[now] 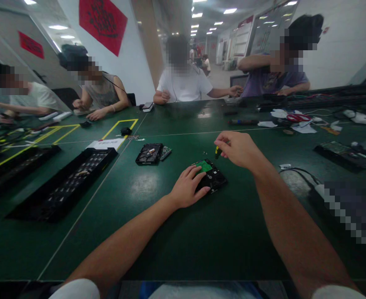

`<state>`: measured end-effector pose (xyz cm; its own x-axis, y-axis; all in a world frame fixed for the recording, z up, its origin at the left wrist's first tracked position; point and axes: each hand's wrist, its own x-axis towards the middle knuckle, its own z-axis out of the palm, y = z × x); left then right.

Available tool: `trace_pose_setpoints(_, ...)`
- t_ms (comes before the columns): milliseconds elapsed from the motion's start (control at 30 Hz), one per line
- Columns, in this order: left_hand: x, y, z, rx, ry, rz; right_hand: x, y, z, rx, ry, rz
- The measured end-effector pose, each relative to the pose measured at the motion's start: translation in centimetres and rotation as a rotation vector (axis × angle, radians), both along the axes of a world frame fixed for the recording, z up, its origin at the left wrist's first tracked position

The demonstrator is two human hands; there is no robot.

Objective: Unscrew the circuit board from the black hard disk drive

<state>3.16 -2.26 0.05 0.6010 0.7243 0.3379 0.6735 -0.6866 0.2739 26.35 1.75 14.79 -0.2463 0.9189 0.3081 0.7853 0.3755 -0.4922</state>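
A black hard drive with a green circuit board (216,174) lies on the green table in front of me. My left hand (189,185) rests on its left side, fingers spread over the board and thumb by the near edge. Just beyond the drive's far right corner, my right hand (237,147) pinches a short yellow-and-black screwdriver (217,153) pointing down; its tip is too small to make out. Several tiny screws (204,153) lie beyond the drive. Farther left sits a second black drive (148,154), with a loose circuit board (166,153) beside it.
At left lies a long black tray (108,155) with small parts inside, near a white paper label (105,144). A cable (304,170), another drive-like unit (341,153) and crumpled gloves (298,118) are at right. Several people sit around the table's far side.
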Motion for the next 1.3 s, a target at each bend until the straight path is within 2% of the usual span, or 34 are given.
trace_pose_setpoints(233,0.1,0.0,0.0,0.007,0.011,0.003,0.0,0.1,0.0,-0.023,0.041,-0.063)
trace_pose_setpoints(467,0.1,0.1,-0.1,0.019,-0.009,-0.003,0.0,-0.1,0.1,-0.043,0.075,0.029)
trace_pose_setpoints(600,0.1,0.1,-0.2,0.011,-0.022,-0.008,0.1,0.0,0.0,-0.084,0.099,0.009)
trace_pose_setpoints(733,0.1,0.1,-0.1,0.005,-0.021,-0.007,-0.1,0.2,0.0,-0.020,0.010,-0.037)
trace_pose_setpoints(900,0.1,0.1,-0.3,0.013,-0.010,-0.004,-0.6,0.1,-0.1,0.073,-0.048,0.043)
trace_pose_setpoints(1167,0.2,0.1,-0.3,0.033,-0.009,-0.007,-1.0,0.2,-0.5,0.052,-0.045,-0.012)
trace_pose_setpoints(1300,0.1,0.0,-0.3,0.030,-0.022,-0.002,-1.0,0.1,-0.2,0.110,-0.144,0.047)
